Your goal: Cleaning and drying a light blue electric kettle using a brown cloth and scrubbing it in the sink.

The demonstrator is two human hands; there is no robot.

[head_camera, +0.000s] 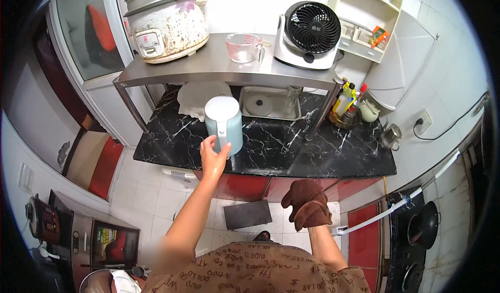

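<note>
A light blue electric kettle [235,131] with a white lid stands upright near the front of the black marbled countertop [269,152]. Its white handle [222,131] faces me. My left hand [214,158] is at the lower end of that handle, thumb and fingers spread to either side; firm contact cannot be made out. In front of the counter's edge, my right hand [317,230] holds a bunched brown cloth [306,203], which hides its fingers.
A steel shelf [187,68] over the counter bears a large rice cooker [172,27], a measuring cup [243,50] and a fan [312,27]. Beneath it lie a pale cloth [195,97] and a metal tray [254,115]. Bottles [345,97] and a metal pitcher [390,136] stand right.
</note>
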